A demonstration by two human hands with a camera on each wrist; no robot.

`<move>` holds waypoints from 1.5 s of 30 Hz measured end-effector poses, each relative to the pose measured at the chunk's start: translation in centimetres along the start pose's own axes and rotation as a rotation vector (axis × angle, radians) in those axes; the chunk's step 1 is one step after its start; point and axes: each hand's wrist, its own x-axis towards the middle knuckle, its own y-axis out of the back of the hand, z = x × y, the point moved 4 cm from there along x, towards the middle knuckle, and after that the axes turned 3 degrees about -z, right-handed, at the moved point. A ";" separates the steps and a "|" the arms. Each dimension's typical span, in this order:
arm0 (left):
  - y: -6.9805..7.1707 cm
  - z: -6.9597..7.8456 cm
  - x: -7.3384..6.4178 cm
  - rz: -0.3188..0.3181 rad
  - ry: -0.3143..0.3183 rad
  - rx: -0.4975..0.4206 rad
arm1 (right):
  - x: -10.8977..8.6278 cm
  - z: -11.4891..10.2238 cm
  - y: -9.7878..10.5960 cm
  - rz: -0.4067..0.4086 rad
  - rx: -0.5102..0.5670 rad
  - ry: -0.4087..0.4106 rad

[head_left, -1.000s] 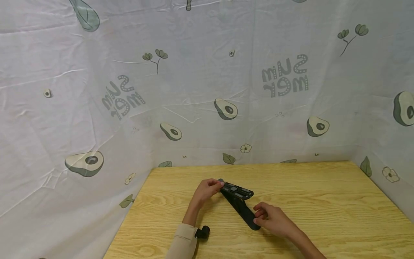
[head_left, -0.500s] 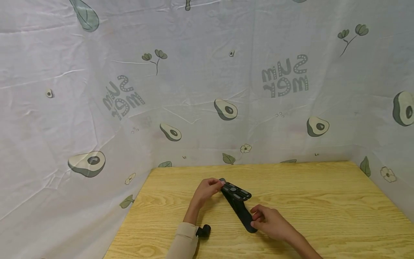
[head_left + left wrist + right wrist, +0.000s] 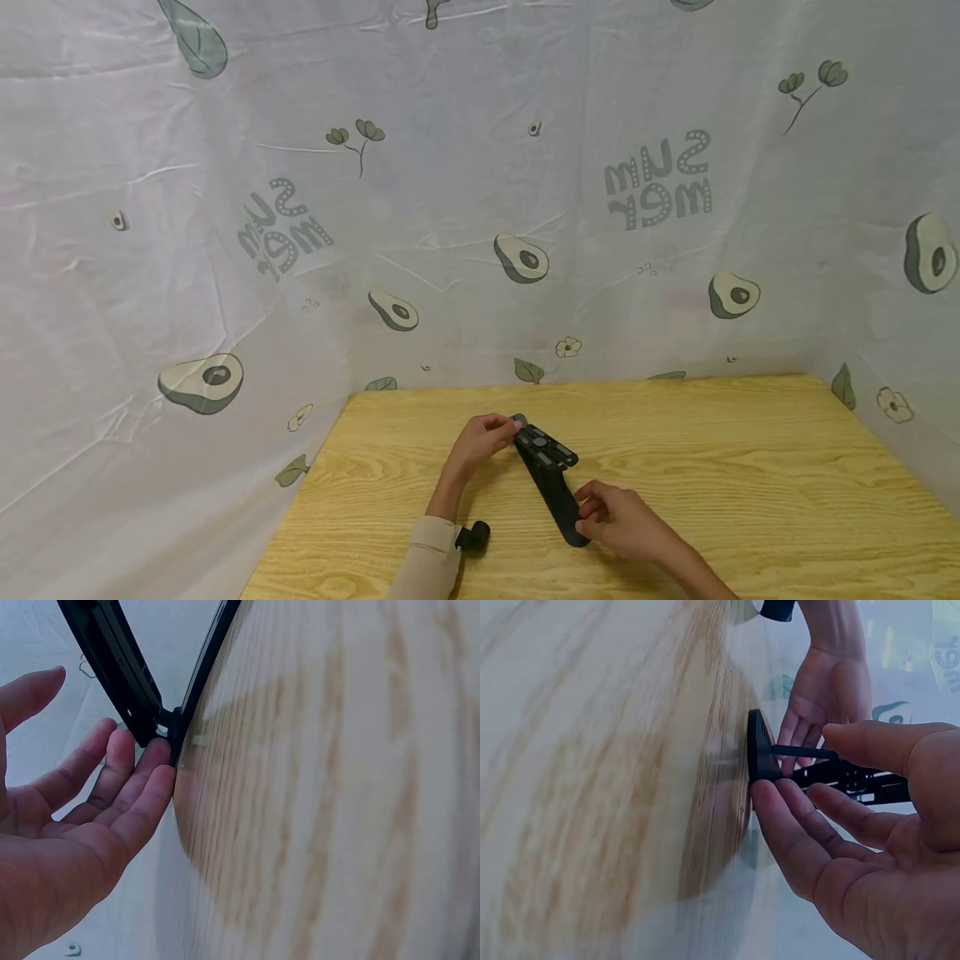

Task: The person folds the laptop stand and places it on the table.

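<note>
A black folding stand (image 3: 557, 500) lies on the wooden table, its long base flat and its hinged upper plate (image 3: 542, 443), set with grey pads, raised at an angle. At its far end, my left hand (image 3: 478, 442) touches the hinge; in the left wrist view the fingertips meet the base (image 3: 201, 671) while the thumb stands free. My right hand (image 3: 621, 523) is at the rounded near end, fingertips against the base edge (image 3: 758, 750) in the right wrist view. The right thumb hovers above that end, over a thin strut (image 3: 802, 751).
A wood-grain table (image 3: 750, 467) spreads around the stand. Behind it and to both sides hangs a pale curtain (image 3: 450, 183) printed with avocados. A black wrist-worn device (image 3: 473, 537) sits at the left sleeve cuff.
The stand's near end has swung left and toward me, with my right hand moving along with it. My left hand stays at the hinge end, and the upper plate has turned slightly too.
</note>
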 end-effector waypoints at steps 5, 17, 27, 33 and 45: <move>-0.1 0.0 0.1 0.002 0.007 -0.006 | 0.1 -0.1 -0.3 -0.017 0.009 0.003; -0.5 0.1 0.4 0.000 -0.001 0.021 | 0.2 -0.6 -1.3 -0.021 0.034 -0.015; -0.9 0.3 0.4 0.005 -0.003 0.017 | 0.2 -0.9 -1.9 -0.025 0.022 -0.011; -1.1 0.2 0.7 -0.001 -0.005 0.004 | 0.2 -1.2 -2.5 -0.036 0.036 -0.007; -1.3 0.4 0.9 -0.022 -0.002 0.015 | 0.5 -1.7 -3.2 -0.055 0.047 -0.004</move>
